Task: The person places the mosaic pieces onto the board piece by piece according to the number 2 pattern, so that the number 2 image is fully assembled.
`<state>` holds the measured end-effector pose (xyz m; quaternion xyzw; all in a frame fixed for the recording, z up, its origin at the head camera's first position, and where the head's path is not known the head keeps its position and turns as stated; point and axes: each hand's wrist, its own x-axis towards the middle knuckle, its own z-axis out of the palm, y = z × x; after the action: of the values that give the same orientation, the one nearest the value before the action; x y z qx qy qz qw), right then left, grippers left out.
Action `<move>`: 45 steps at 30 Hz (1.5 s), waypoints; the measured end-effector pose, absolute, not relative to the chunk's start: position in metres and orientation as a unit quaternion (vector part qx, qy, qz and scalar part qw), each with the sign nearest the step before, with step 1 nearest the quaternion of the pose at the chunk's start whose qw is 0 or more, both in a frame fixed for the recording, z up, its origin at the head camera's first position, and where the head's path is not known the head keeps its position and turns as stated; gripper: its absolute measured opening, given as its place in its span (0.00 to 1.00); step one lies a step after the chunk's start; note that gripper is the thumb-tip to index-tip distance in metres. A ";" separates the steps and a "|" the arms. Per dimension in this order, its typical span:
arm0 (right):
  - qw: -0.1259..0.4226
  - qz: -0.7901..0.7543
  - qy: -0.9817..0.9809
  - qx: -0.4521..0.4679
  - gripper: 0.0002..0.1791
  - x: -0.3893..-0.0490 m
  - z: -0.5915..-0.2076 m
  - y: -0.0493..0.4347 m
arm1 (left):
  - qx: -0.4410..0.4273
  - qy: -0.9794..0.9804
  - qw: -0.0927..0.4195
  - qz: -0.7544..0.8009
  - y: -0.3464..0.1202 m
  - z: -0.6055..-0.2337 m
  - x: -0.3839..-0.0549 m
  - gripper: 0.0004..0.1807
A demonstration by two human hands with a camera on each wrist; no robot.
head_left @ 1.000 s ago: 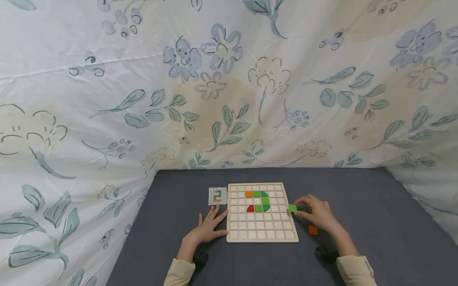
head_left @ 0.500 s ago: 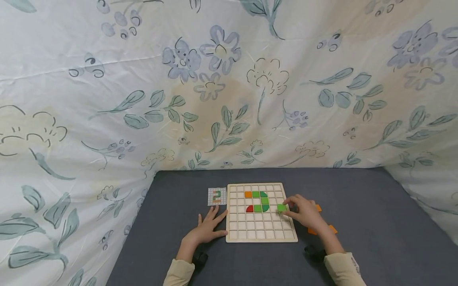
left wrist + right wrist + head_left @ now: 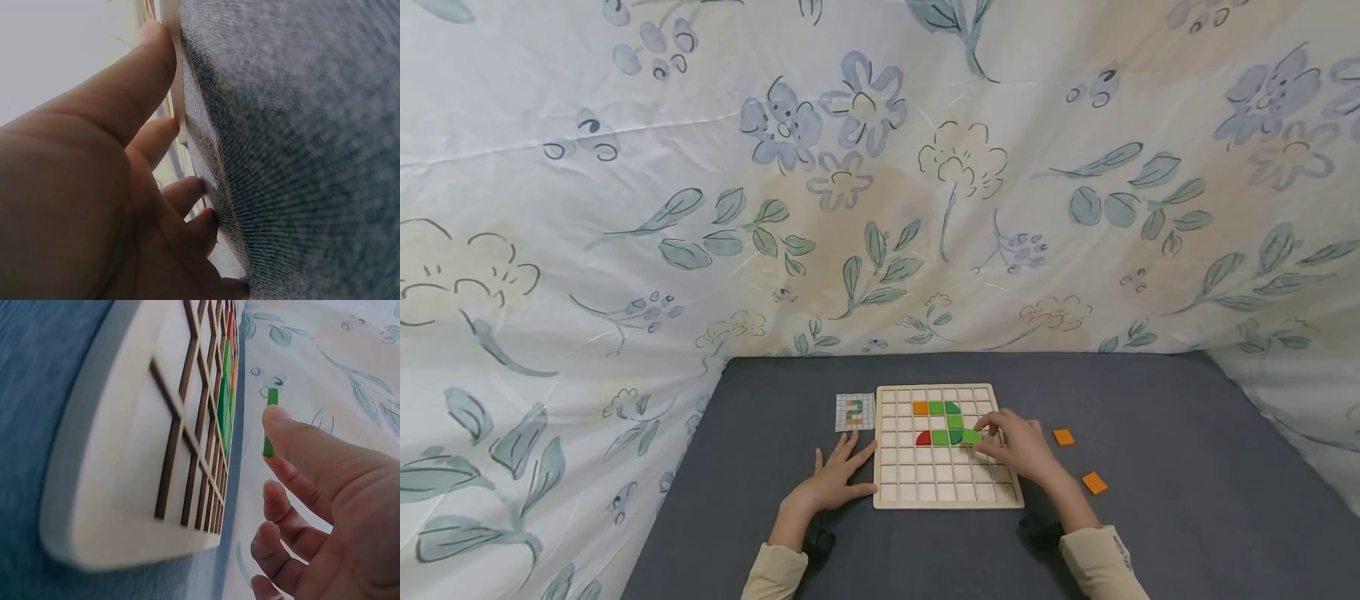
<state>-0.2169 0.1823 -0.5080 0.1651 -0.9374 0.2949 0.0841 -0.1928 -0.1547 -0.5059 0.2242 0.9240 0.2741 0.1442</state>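
A pale wooden grid board (image 3: 917,474) lies on the dark table. My left hand (image 3: 829,483) has its fingers spread, with thumb and index finger at the board's left edge. Between thumb and index finger, my right hand (image 3: 1021,447) pinches a green square tile (image 3: 971,437). The right wrist view shows that tile (image 3: 272,397) edge-on, raised off the board. On the grid sit an orange square (image 3: 921,407), several green squares, two dark green rounded pieces and a red rounded piece (image 3: 923,438). In the head view the held tile overlaps the right side of the lower rounded green piece.
Two orange square tiles (image 3: 1063,437) lie on the table right of the board. A small printed card (image 3: 854,412) with a coloured grid pattern lies against the board's upper left side. A floral cloth (image 3: 865,250) hangs behind the table.
My right hand has carried the green tile leftward from the board's right edge to beside the coloured pieces. Two orange tiles on the right are now uncovered. My left hand has stayed put.
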 end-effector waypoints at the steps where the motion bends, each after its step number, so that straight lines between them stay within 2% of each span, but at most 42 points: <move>1: 0.082 0.297 -0.937 0.167 0.12 -0.217 -0.508 0.180 | 0.225 0.923 0.144 0.275 -0.155 -0.506 -0.193 0.39; 22: 0.052 0.314 -0.929 0.190 0.13 -0.219 -0.506 0.145 | 0.227 0.924 0.148 0.271 -0.156 -0.509 -0.196 0.39; 45: 0.034 0.309 -0.936 0.163 0.12 -0.218 -0.511 0.114 | 0.224 0.924 0.149 0.272 -0.156 -0.514 -0.198 0.39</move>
<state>-0.2181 0.1135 -0.5114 0.1630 -0.9365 0.3086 0.0336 -0.1980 -0.1561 -0.5140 0.2244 0.9238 0.2724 0.1486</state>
